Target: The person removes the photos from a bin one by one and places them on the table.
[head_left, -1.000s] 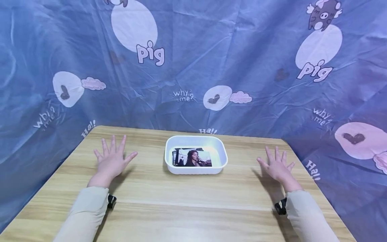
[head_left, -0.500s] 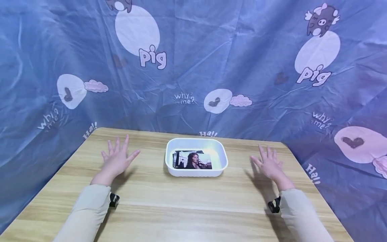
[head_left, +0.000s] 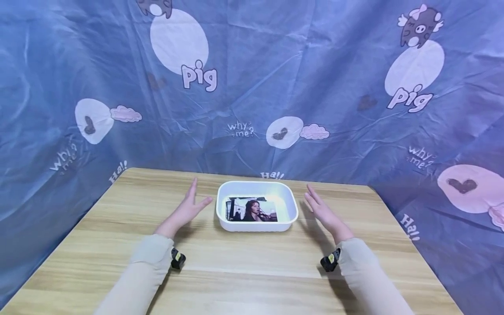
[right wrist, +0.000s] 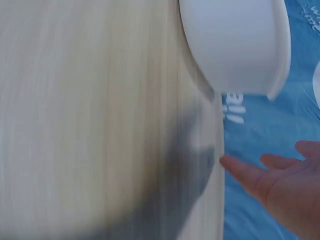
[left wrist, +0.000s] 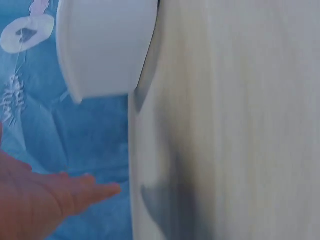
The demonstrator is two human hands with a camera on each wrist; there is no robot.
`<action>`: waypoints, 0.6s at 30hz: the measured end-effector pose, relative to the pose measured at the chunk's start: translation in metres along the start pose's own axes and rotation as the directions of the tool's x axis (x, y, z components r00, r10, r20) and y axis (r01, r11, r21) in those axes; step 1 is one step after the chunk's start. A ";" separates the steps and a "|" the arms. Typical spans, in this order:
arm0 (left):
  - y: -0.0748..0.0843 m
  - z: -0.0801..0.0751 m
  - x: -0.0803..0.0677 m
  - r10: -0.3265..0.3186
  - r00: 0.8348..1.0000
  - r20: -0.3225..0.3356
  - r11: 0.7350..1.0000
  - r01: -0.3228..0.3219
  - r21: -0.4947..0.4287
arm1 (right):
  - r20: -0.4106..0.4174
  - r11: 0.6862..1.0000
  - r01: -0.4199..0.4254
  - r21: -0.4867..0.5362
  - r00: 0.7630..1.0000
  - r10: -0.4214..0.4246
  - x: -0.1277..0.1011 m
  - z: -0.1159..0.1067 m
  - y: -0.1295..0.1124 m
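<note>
A white plastic basin (head_left: 256, 226) stands on the wooden table, with a small pile of photos (head_left: 253, 211) inside; the top one shows a dark-haired person. On the basin's left side is my left hand (head_left: 186, 211), fingers straight and palm turned inward, a short gap from the wall. My right hand (head_left: 324, 215) mirrors it on the other side, also straight-fingered and apart from the basin. In the left wrist view, the left hand (left wrist: 55, 197) appears below the basin's end wall (left wrist: 107, 50). The right wrist view has the right hand (right wrist: 280, 185) below the opposite wall (right wrist: 235, 45).
The wood-grain tabletop (head_left: 244, 271) spreads around the basin. Behind it and along both sides hangs a blue printed cloth (head_left: 244, 87) with cartoon pigs and lettering. A small black device (head_left: 178, 259) sits at the left wrist, another black device (head_left: 330, 260) at the right.
Both hands have moved inward from the table's sides toward the basin, and the spread palms have turned to face each other. The basin and photos stay in place on the table.
</note>
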State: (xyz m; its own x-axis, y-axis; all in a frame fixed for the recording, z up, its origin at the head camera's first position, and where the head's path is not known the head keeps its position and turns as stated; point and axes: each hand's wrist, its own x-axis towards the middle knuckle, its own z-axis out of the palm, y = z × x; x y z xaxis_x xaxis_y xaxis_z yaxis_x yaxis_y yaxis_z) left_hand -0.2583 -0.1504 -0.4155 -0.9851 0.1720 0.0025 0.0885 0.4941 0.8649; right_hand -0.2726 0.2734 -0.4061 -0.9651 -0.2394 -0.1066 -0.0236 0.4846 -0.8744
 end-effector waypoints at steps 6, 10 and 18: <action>0.004 0.022 0.009 0.004 0.996 0.085 0.990 0.008 -0.140 | 0.095 0.962 -0.083 0.259 0.994 0.060 0.011 0.021 0.000; 0.003 0.030 0.014 -0.022 0.993 0.120 0.971 0.050 -0.235 | 0.115 0.945 -0.114 0.306 0.990 0.082 0.016 0.029 0.001; -0.008 0.035 0.018 0.054 0.979 0.198 0.924 0.026 -0.383 | 0.141 0.926 -0.124 0.356 0.987 0.078 0.020 0.032 0.005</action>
State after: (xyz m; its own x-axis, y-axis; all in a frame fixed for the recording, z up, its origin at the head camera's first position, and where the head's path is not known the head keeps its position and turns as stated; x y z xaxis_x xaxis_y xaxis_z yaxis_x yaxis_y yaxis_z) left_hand -0.2720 -0.1208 -0.4399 -0.9302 0.3636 -0.0500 -0.0006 0.1347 0.9909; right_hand -0.2835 0.2444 -0.4277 -0.9176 -0.3170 -0.2396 0.1904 0.1786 -0.9653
